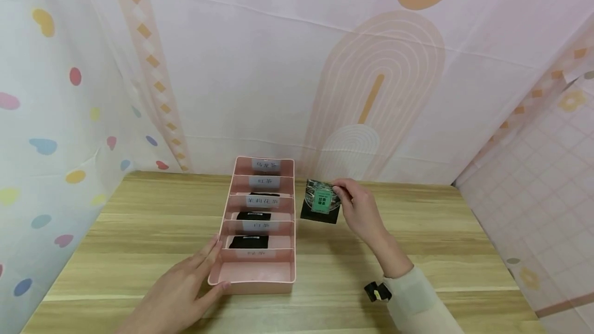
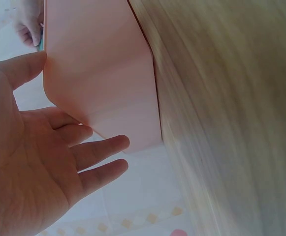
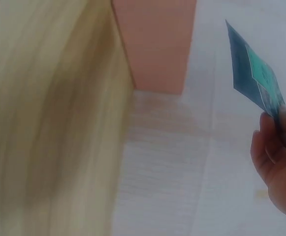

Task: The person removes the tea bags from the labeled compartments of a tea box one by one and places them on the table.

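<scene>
A packet pinched in the right hand, a divided box under the left
The right hand [image 1: 362, 210] pinches the green-labelled packet [image 1: 321, 202] at its right edge, thumb and fingers closed on it, held clear of the pink box [image 1: 260, 288] that stands between the hands. The left hand [image 1: 174, 287] is spread, gripping nothing, its fingers touching the box's left side and its thumb the near end. Dark packets [image 1: 249, 241] lie in compartments beyond the left thumb; the nearest compartment [image 1: 252, 271] shows bare floor. For filing, the edge pinch seems sound: it leaves the packet's lower edge free to clear a divider, while light left-hand pressure should stop the box sliding without tipping it.
</scene>
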Demonstrator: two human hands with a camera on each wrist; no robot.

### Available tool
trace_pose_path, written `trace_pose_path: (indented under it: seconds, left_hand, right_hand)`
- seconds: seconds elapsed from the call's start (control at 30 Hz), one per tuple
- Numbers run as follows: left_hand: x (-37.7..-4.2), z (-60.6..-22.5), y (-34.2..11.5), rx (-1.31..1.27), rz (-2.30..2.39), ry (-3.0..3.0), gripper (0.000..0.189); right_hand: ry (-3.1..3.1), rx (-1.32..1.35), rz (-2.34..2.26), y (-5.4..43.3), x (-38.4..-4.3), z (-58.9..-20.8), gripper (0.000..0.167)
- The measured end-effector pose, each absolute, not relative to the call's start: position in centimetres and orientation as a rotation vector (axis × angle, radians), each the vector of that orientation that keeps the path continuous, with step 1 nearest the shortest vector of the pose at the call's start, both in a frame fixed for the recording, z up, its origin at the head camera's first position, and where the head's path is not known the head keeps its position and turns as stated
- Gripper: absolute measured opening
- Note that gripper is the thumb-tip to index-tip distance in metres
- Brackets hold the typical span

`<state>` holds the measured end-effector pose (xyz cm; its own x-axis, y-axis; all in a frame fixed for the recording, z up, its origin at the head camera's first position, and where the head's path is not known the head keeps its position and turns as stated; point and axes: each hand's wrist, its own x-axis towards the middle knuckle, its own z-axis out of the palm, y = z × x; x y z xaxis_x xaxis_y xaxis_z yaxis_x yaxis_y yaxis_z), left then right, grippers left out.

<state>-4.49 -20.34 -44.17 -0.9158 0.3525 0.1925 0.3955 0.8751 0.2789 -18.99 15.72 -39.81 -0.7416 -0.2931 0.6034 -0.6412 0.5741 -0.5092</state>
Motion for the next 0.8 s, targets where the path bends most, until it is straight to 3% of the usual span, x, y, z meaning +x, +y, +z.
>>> trace_pose_path:
  seconds: [0.8]
  left_hand:
    - [-4.4, -44.1, -20.3, -0.576, -0.48, -2.919, 0.083]
  right_hand:
    - [-2.664, 0.596, 1.235, 17.1, -21.3, -44.9, 0.011]
